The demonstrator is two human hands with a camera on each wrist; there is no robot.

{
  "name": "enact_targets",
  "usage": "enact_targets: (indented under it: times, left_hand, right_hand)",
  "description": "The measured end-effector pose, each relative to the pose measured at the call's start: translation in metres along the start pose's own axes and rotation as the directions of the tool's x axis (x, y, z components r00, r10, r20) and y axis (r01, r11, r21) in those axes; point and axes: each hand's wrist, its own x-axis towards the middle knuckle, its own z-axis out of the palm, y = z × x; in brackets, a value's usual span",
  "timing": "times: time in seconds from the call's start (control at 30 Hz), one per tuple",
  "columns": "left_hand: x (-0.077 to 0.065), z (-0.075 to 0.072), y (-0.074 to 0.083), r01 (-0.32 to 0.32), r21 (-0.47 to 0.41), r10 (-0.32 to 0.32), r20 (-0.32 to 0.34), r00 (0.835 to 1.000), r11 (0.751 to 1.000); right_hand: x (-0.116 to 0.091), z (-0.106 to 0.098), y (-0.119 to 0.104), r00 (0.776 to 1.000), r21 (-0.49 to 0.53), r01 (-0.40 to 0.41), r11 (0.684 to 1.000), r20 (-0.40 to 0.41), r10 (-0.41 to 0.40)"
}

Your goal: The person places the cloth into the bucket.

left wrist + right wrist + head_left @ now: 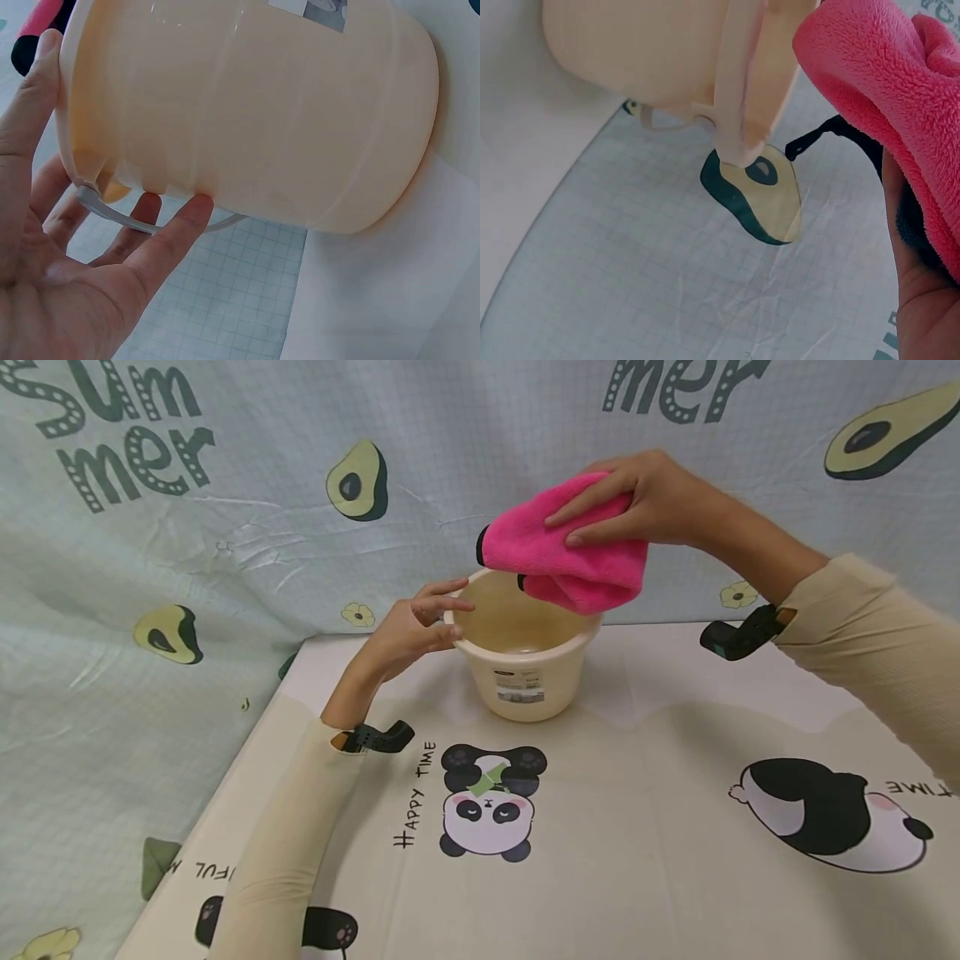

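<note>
A cream plastic bucket [525,685] with a label on its front stands upright at the table's back edge. My left hand [416,622] holds its left rim, some fingertips reaching over the edge. In the left wrist view, the fingers of the left hand [82,255] are beside the bucket's wall [247,112] and grey handle [124,217]. Over the bucket's right side, my right hand [637,497] grips a folded pink towel [555,539] with black edging. The right wrist view shows the plush towel [885,82] above the bucket rim [735,97], with a black loop [832,135] hanging from it.
A pale cloth with panda prints [491,802] covers the table. Behind and to the left hangs a light blue curtain [262,510] with avocado prints, close to the bucket's back. Dark wrist devices [738,633] sit on both sleeves.
</note>
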Motion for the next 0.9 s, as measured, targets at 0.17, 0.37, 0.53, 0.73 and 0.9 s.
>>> enact_targets:
  times: [0.17,0.37,0.53,0.73,0.9]
  left_hand:
    - [0.001,0.000,0.000,-0.003,0.018,0.003,0.003,1.000,1.000]
    - [0.002,0.000,0.000,-0.004,0.033,0.004,0.005,1.000,0.999]
    - [0.002,-0.001,-0.001,-0.005,0.019,0.004,0.003,1.000,1.000]
    - [0.002,-0.001,-0.003,-0.009,0.001,0.009,0.009,1.000,1.000]
    - [0.001,0.000,-0.003,-0.011,0.045,0.011,-0.006,1.000,0.999]
  right_hand:
    - [0.003,0.003,0.001,1.000,0.003,-0.010,1.000,0.005,0.010]
    - [0.007,0.005,0.000,0.993,-0.033,-0.042,0.999,0.109,0.046]
    - [0.016,0.012,0.000,0.967,-0.104,-0.039,0.994,0.248,0.064]
    - [0.029,0.021,0.002,0.920,-0.174,-0.040,0.984,0.378,0.105]
    - [0.045,0.026,0.005,0.868,-0.222,-0.033,0.975,0.477,0.138]
